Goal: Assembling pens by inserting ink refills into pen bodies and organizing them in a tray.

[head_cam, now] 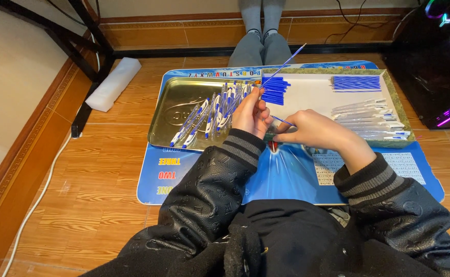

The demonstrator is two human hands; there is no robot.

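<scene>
Seated on floor, blue mat (194, 179) across the lap line, two trays on it. Left hand (250, 114) is at centre, fingers curled and pinching a thin blue refill (285, 65) that slants up toward 1 o'clock, tip clear of everything. Right hand (314, 131) sits just beside it at 3 o'clock, fingers closed on a second slender piece (284, 121) that bridges toward the left hand; cannot tell whether this is a barrel or another refill.

Metal tray (166, 115) at 10 o'clock holds a heap of assembled blue-and-white pens (209, 113). White-lined tray (312, 92) at 1 o'clock holds a stack of blue refills (275, 90), a second bundle (356, 82) at its far end, and a row of white barrels (368, 118) at 3 o'clock.

Judgement: pen assembly, mid-cycle, refill about to be mated with its barrel. Next move likely calls for aligning the refill tip with the barrel mouth, steady two-handed.

A person's grey-trousered legs (260, 31) at 12 o'clock.
</scene>
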